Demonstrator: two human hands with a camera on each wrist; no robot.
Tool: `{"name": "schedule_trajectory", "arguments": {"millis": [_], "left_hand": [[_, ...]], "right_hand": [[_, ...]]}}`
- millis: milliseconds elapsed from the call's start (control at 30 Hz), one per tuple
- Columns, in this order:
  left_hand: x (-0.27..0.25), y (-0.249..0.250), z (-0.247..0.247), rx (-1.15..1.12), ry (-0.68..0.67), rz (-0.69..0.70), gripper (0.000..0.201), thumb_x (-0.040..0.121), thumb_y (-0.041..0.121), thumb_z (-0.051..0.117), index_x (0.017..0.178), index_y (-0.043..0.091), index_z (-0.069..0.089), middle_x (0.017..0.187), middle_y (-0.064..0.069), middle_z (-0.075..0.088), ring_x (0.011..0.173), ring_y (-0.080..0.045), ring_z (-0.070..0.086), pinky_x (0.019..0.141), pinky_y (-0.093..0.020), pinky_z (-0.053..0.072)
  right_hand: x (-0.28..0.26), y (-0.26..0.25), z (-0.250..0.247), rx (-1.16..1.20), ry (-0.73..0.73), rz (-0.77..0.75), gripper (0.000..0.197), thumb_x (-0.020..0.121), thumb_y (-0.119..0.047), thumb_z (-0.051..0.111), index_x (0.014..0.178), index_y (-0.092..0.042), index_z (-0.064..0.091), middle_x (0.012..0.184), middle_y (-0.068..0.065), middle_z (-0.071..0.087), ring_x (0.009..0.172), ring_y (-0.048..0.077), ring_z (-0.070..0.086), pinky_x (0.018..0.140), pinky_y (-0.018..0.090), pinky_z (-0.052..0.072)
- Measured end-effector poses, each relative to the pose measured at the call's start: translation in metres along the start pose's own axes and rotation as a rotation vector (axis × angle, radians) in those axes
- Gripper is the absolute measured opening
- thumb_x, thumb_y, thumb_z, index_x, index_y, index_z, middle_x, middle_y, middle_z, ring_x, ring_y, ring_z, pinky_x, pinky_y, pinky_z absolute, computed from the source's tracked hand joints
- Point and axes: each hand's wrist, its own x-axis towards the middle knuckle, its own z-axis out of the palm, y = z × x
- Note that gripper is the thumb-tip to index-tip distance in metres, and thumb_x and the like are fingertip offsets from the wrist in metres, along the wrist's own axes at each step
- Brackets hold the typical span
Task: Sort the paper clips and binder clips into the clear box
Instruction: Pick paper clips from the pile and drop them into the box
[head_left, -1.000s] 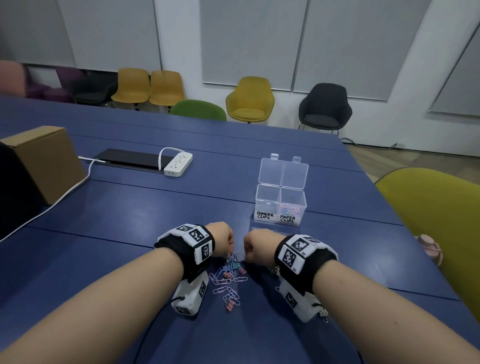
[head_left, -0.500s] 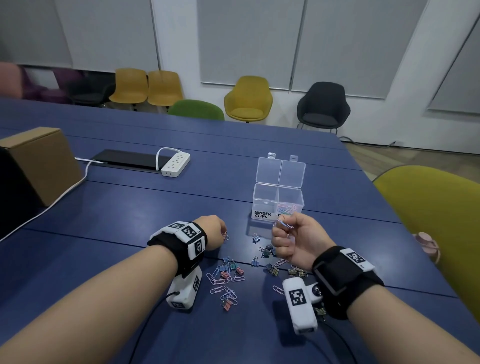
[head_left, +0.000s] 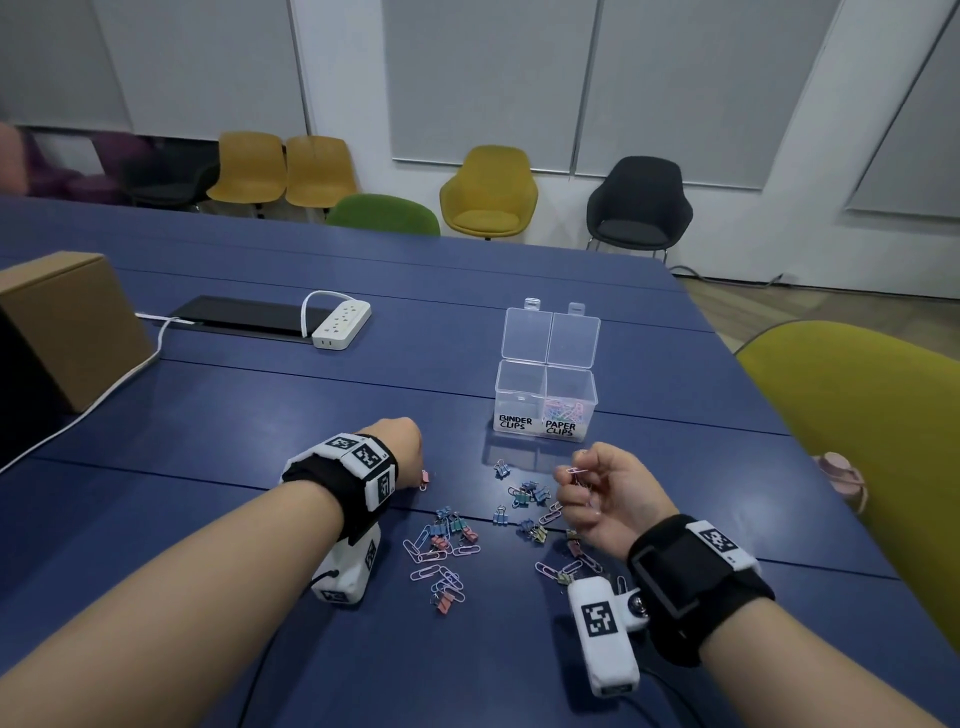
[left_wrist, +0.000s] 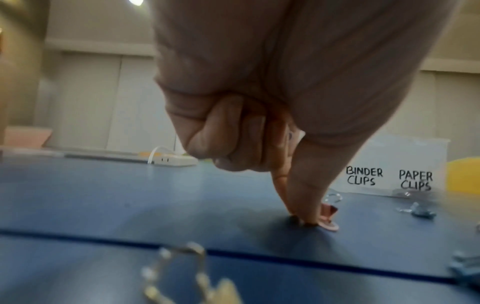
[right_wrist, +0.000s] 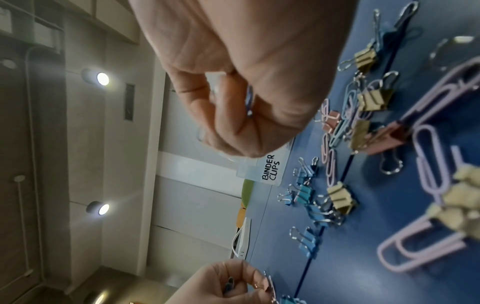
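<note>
Clear box (head_left: 545, 400) upright on blue table (head_left: 260, 405), two lids hinged open toward far side, long axis left-right from my view. Two compartments: left labelled "BINDER CLIPS", looks empty; right labelled "PAPER CLIPS", holds pastel clips, too tangled to count. My right hand (head_left: 605, 499) raised near box front, fingers curled, pinching pink paper clip (head_left: 575, 471) lying roughly level. My left hand (head_left: 402, 449) low, thumb and forefinger tips pinching pink binder clip (left_wrist: 328, 216) on tabletop. Loose clips (head_left: 441, 551) scattered between wrists, count unclear. One white power strip (head_left: 343, 325), one cardboard box (head_left: 67, 322) far left.
</note>
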Motion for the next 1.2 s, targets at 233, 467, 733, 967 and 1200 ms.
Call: {"name": "schedule_trajectory", "arguments": {"millis": [233, 467, 733, 967, 1200], "left_hand": [[-0.005, 0.002, 0.004, -0.036, -0.006, 0.193, 0.020, 0.078, 0.013, 0.068, 0.096, 0.021, 0.062, 0.104, -0.002, 0.063, 0.094, -0.024, 0.059, 0.071, -0.022, 0.041], [-0.004, 0.004, 0.011, 0.004, -0.034, 0.210, 0.029, 0.083, 0.019, 0.065, 0.063, 0.024, 0.045, 0.092, -0.004, 0.063, 0.085, -0.022, 0.057, 0.071, -0.024, 0.041], [-0.020, 0.004, 0.007, -0.134, -0.105, 0.192, 0.023, 0.093, 0.022, 0.049, 0.071, 0.015, 0.052, 0.079, -0.007, 0.054, 0.074, -0.024, 0.046, 0.069, -0.025, 0.038], [-0.050, 0.010, -0.006, -1.187, -0.286, 0.093, 0.024, 0.092, 0.011, 0.041, 0.070, 0.017, 0.034, 0.060, 0.000, 0.032, 0.046, -0.013, 0.026, 0.042, -0.020, 0.018], [-0.061, -0.013, -0.001, -1.964, -0.461, -0.125, 0.011, 0.081, 0.000, 0.044, 0.074, 0.002, 0.052, 0.066, -0.008, 0.056, 0.049, -0.014, 0.059, 0.040, -0.016, 0.049]], "right_hand": [[-0.005, 0.002, 0.000, -0.124, 0.010, 0.021, 0.023, 0.083, 0.000, 0.041, 0.065, -0.013, 0.036, 0.054, 0.001, 0.043, 0.030, 0.005, 0.026, 0.029, 0.012, 0.015], [-0.010, 0.004, -0.003, -0.069, 0.002, 0.012, 0.014, 0.081, 0.001, 0.042, 0.079, -0.012, 0.047, 0.055, 0.001, 0.042, 0.034, 0.007, 0.027, 0.031, 0.013, 0.017], [-0.013, 0.008, 0.004, -0.084, -0.047, 0.053, 0.016, 0.087, -0.014, 0.044, 0.072, -0.010, 0.048, 0.059, 0.002, 0.044, 0.038, 0.009, 0.035, 0.030, 0.014, 0.019], [-0.013, 0.013, 0.020, -0.196, -0.046, 0.048, 0.025, 0.091, 0.010, 0.030, 0.092, -0.001, 0.053, 0.065, 0.006, 0.046, 0.041, 0.008, 0.033, 0.032, 0.014, 0.019], [-0.015, 0.020, 0.034, -0.704, 0.007, -0.006, 0.014, 0.094, -0.013, 0.041, 0.091, -0.011, 0.054, 0.056, -0.004, 0.034, 0.038, 0.006, 0.024, 0.034, 0.014, 0.018]]}}
